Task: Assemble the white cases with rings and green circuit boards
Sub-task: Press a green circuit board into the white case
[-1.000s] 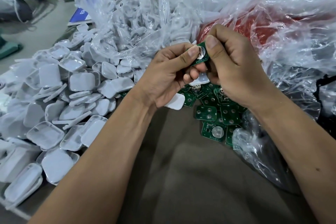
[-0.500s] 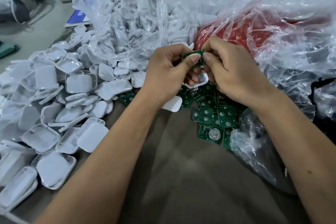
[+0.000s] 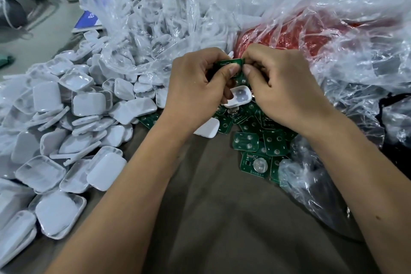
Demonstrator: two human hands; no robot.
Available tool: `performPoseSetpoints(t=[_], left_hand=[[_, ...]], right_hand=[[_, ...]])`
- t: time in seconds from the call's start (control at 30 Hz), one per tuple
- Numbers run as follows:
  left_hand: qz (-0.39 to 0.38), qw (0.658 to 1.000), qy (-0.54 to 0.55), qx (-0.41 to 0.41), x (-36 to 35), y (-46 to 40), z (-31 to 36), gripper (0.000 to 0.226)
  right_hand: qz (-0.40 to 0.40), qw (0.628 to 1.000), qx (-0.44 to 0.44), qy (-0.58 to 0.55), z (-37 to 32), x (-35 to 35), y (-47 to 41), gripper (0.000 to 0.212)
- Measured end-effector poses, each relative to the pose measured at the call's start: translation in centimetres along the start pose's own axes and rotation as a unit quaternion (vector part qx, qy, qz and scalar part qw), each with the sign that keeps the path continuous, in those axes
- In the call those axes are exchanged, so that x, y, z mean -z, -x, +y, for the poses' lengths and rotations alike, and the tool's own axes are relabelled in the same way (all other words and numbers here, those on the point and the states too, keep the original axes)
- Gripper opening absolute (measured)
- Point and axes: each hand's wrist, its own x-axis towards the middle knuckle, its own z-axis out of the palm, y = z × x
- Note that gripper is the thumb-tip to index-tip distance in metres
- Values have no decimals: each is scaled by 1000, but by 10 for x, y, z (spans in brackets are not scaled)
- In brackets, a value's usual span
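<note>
Both hands pinch one green board (image 3: 231, 62) up high, left hand (image 3: 195, 89) and right hand (image 3: 282, 87) together, probably to line it up over the white case (image 3: 239, 95) tucked just below.

Little can be read here. A blue card or booklet (image 3: 89, 20) lying at the far left of the table (image 3: 211, 218), half under clear plastic, carries white lettering — only a fragment like "ea" shows, turned sideways. The green circuit boards (image 3: 255, 163) bear fine white print along their edges — too small to make out.
</note>
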Motion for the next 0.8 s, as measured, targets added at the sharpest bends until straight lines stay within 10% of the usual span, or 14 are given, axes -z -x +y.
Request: performPoseSetpoints(t=[0.37, 0.8], left_hand=[[-89, 995, 49, 9, 19, 0, 3, 12], [-24, 1000, 9, 0, 9, 2, 4, 13]], right_hand=[[-40, 997, 17, -61, 0, 7, 1, 20], [3, 999, -5, -37, -5, 1, 1, 19]])
